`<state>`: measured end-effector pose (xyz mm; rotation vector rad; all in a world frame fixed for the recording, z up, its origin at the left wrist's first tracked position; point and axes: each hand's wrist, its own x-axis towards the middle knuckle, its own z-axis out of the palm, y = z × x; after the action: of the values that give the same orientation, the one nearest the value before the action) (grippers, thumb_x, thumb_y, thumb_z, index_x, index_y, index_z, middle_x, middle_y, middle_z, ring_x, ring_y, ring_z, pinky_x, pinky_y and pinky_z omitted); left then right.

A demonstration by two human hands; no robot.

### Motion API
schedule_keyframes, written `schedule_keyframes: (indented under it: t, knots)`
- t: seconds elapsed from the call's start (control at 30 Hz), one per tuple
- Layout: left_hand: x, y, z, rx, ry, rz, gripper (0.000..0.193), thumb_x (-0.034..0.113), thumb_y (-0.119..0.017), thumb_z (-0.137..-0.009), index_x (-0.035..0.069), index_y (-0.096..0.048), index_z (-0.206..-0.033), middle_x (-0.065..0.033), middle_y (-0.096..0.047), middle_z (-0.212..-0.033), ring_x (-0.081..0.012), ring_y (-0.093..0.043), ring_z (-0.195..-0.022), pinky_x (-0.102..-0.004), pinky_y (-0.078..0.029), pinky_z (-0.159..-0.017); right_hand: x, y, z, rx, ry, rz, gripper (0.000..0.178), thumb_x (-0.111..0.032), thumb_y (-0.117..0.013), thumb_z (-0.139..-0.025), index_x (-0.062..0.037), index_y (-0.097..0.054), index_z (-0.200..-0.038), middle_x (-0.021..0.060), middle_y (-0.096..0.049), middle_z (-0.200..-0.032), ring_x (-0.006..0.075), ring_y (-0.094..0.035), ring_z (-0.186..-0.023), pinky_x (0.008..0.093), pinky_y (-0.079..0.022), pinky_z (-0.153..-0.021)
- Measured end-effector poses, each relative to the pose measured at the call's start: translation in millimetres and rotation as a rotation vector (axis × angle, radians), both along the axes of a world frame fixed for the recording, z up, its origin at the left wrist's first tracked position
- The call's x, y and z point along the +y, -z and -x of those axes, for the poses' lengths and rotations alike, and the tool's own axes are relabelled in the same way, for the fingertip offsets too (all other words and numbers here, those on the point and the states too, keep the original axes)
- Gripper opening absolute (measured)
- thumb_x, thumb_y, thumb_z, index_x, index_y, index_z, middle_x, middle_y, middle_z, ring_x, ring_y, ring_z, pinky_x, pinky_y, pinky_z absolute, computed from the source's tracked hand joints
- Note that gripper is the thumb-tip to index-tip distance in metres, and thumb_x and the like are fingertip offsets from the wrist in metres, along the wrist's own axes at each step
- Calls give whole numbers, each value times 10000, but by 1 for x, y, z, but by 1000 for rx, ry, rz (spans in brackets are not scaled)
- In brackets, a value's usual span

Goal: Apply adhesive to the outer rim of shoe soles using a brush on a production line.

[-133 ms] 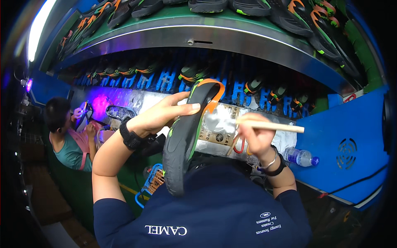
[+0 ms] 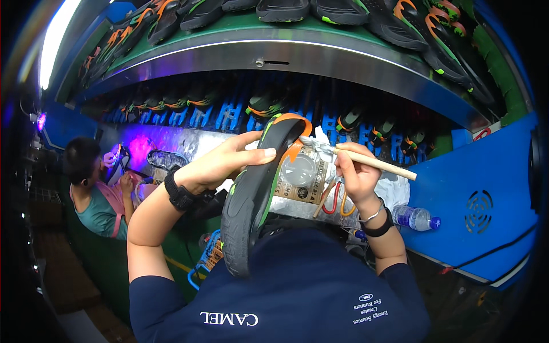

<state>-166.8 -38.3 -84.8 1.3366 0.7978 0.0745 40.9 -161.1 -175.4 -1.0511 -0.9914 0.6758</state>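
**Brush head shifts from over a clear round container to the sole's orange trim**

Since the earlier frame, the right hand [image 2: 355, 174] has carried the brush [image 2: 377, 162] a little farther from the wearer's body, and the black sole [image 2: 243, 200] has tipped slightly. The right thumb and fingertips pinch the wooden handle, whose butt end sticks out to their right. To their left, the pale bristles meet or nearly meet the orange trim [image 2: 291, 150] on the sole's edge; firm contact cannot be told.

The left hand [image 2: 231, 159] clasps the sole, with the thumb pressed across its near face and the other fingers partly hidden behind. From that grip the sole runs down toward the wearer's chest, its orange-trimmed end just above the thumb.

Between the two sets of fingers lies the clear round container [image 2: 298, 170], on printed cardboard [image 2: 303, 192]. Just below the right fingers are red and yellow loop handles [image 2: 328, 212]; farther to their right, a plastic bottle [image 2: 417, 218] lies on its side. Beyond both hands, shoes [image 2: 266, 106] stand on blue racks, and more soles [image 2: 283, 11] line a green shelf above. Well left of the left fingers, a co-worker [image 2: 94, 197] sits near a purple glow.
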Motion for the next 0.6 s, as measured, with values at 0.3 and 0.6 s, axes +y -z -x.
schedule_keyframes:
  t: [0.3, 0.6]
  knots:
    - [-5, -37, -32, 1, 33, 53, 629, 364, -595, -780, -30, -377, -1219, -110, -497, -1106, -161, -445, -1042, -269, -353, -875, -41, -20, -18, 348, -54, -89, 134, 13, -522, -788, 33, -542, -919, 75, -540, -649, 74, -450, -476, 183, -373, -430]
    - [109, -173, -151, -291, -2, -439, 329, 202, -487, -815, -26, -513, -1051, -114, -565, -1019, -179, -568, -879, -320, -459, -752, -123, -5, -70, 367, 405, -114, 139, -69, -527, -806, 50, -516, -877, 85, -526, -620, 94, -459, -459, 196, -370, -425]
